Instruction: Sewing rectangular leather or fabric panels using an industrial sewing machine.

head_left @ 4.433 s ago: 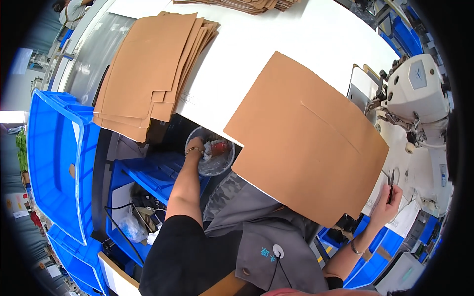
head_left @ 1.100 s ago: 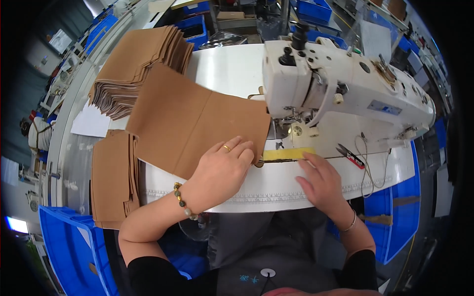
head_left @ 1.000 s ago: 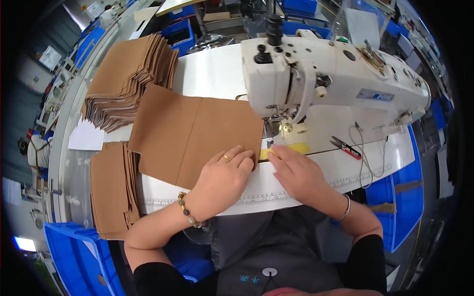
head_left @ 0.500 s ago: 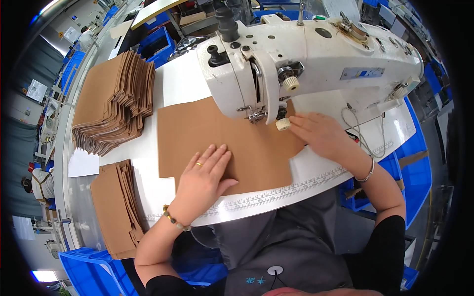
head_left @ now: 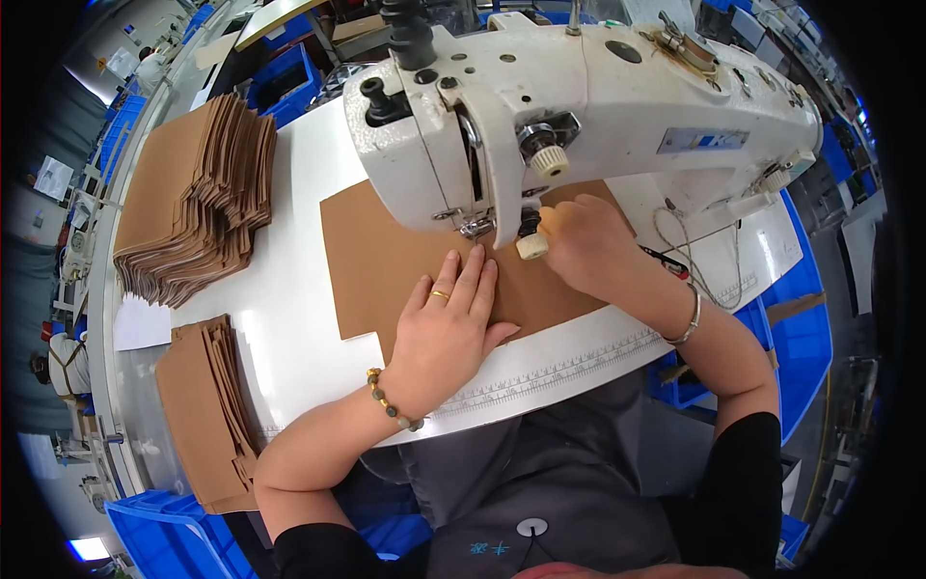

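A flat brown panel [head_left: 371, 270], notched at its near left corner, lies on the white sewing table [head_left: 299, 289]. Its middle runs under the white sewing machine [head_left: 608, 96]. My left hand [head_left: 442, 333] rests flat on the panel, fingers stretched out, with the fingertips just in front of the presser foot [head_left: 476, 229]. On the other side of the needle, my right hand [head_left: 593, 251] is curled up over the panel, close beside the machine's cream knob [head_left: 531, 247]. Its fingertips are turned inward, so I cannot see what they grip, if anything.
To the left stands a tall stack of folded brown panels [head_left: 174, 183], with a smaller stack [head_left: 198, 415] nearer me. A ruler strip [head_left: 579, 367] follows the table's front edge. A cord loop [head_left: 675, 241] lies at right. Blue bins [head_left: 805, 338] flank the table.
The panel has turned, its right side swinging away from me. My left hand slid forward and right toward the presser foot. My right hand went from flat to curled, moving slightly left.
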`<action>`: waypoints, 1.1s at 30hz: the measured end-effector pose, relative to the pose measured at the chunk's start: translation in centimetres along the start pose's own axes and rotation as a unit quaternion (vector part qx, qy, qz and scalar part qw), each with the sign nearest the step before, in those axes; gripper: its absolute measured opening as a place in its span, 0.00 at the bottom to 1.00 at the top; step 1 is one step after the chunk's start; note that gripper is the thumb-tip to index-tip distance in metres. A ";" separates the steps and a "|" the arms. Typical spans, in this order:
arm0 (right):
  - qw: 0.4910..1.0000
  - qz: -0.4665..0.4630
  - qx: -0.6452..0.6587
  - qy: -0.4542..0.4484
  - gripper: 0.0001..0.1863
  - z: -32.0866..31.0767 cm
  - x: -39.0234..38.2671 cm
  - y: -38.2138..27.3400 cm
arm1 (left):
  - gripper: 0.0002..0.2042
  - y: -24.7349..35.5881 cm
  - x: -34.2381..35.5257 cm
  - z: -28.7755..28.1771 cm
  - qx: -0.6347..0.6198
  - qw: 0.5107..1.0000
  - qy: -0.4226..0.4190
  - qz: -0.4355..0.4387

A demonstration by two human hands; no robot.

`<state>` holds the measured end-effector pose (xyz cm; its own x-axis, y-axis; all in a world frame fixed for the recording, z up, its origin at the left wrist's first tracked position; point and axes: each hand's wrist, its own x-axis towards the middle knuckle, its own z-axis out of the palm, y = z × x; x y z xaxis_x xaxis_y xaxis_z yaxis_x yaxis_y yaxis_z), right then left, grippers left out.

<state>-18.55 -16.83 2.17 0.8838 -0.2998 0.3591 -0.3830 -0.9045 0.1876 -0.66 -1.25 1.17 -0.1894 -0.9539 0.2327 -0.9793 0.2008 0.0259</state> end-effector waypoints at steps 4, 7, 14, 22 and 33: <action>0.969 0.003 0.193 0.156 0.05 3.8 1.7 -0.8 | 0.31 -1.0 -0.3 -0.8 -0.035 0.999 0.016 0.022; 0.923 0.040 0.313 0.220 0.07 5.7 2.5 -1.1 | 0.25 -1.8 0.3 -0.8 -0.073 0.995 0.067 0.023; 0.978 -0.025 0.181 0.102 0.04 3.5 1.8 -2.7 | 0.13 -3.9 1.3 -0.2 -0.054 0.991 0.120 -0.033; 0.985 -0.050 0.124 0.109 0.04 0.3 1.5 -2.4 | 0.15 -4.6 1.0 -0.2 -0.033 0.994 0.106 -0.008; 0.954 0.035 0.241 0.176 0.04 4.8 2.5 -1.6 | 0.13 -4.0 0.8 0.1 -0.044 0.994 0.101 -0.003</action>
<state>-14.46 -17.56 -1.59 0.6833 -0.3210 0.6558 -0.1954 -0.9458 -0.2593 3.08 -2.84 1.14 -0.1569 -0.8928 0.4222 -0.9686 0.2225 0.1105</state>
